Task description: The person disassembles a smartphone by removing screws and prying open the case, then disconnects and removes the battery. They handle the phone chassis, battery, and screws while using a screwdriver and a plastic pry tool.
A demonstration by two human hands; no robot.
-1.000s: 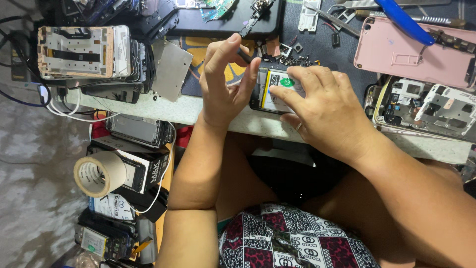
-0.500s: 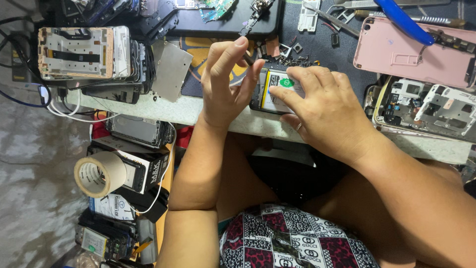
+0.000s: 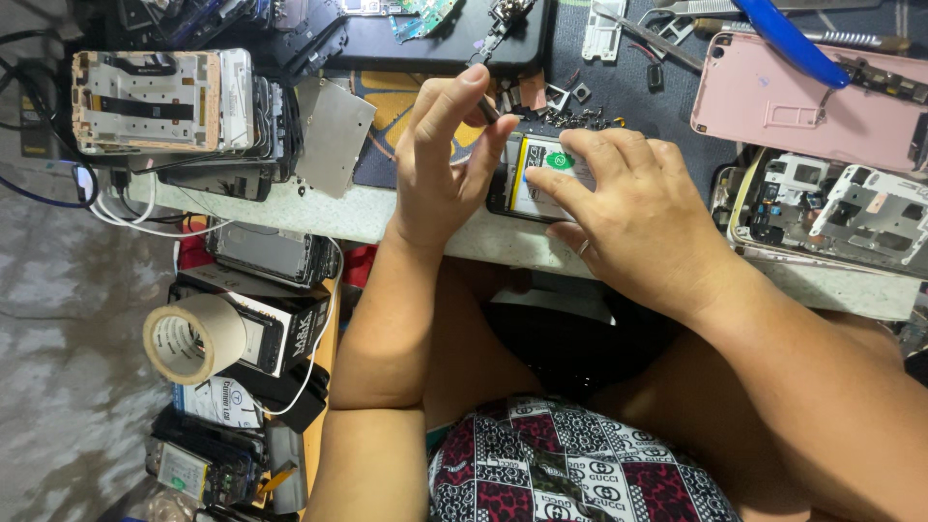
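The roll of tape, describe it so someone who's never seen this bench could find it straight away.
Start at the pale workbench edge and look below it, off the person's left forearm. There the roll of tape rests against a black box. It is the only beige ring among dark, flat phone parts.

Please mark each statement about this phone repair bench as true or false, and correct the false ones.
1. The right hand rests on the opened phone. True.
2. The left hand lies flat on the bench. False: it is raised, pinching a thin tool.
3. A roll of tape sits below the bench edge. True.
4. The pink phone back cover lies under the right hand. False: it lies apart, at the upper right.
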